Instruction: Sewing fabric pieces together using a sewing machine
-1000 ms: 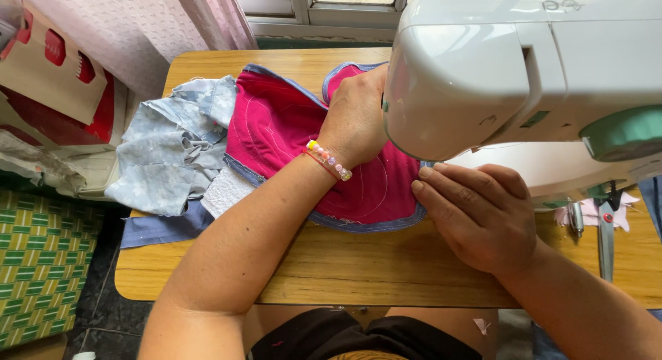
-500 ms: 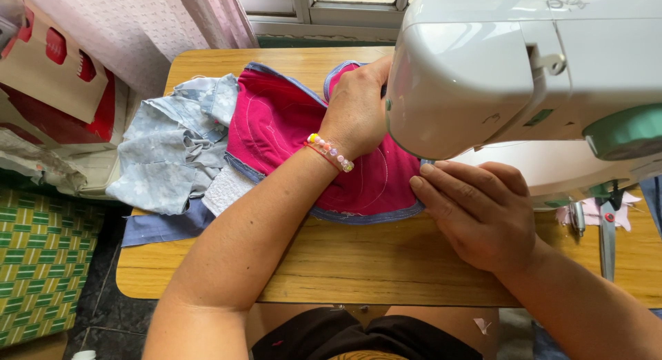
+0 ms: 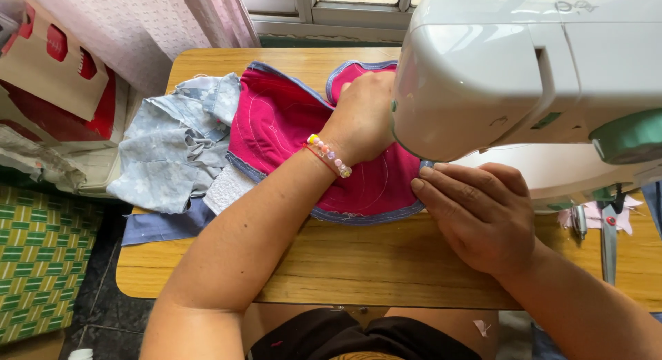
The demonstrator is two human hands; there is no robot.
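Observation:
A magenta fabric piece point(image 3: 276, 122) with a blue edge lies on the wooden table point(image 3: 358, 263), running under the head of a white sewing machine point(image 3: 510, 70). My left hand point(image 3: 362, 118), with a bead bracelet at the wrist, presses flat on the fabric beside the machine head; its fingertips are hidden by the machine. My right hand point(image 3: 476, 212) lies flat, fingers together, on the fabric's near edge at the machine's base. The needle is hidden.
Pale blue patterned cloth point(image 3: 172, 150) is bunched at the table's left end. Scissors point(image 3: 608, 239) and pink scraps lie at the right beside the machine. A red and beige bag point(image 3: 62, 77) sits left, above a green woven mat point(image 3: 41, 263). A window frame runs behind.
The magenta fabric has shifted slightly under both hands. Both hands stay pressed on it in nearly the same places.

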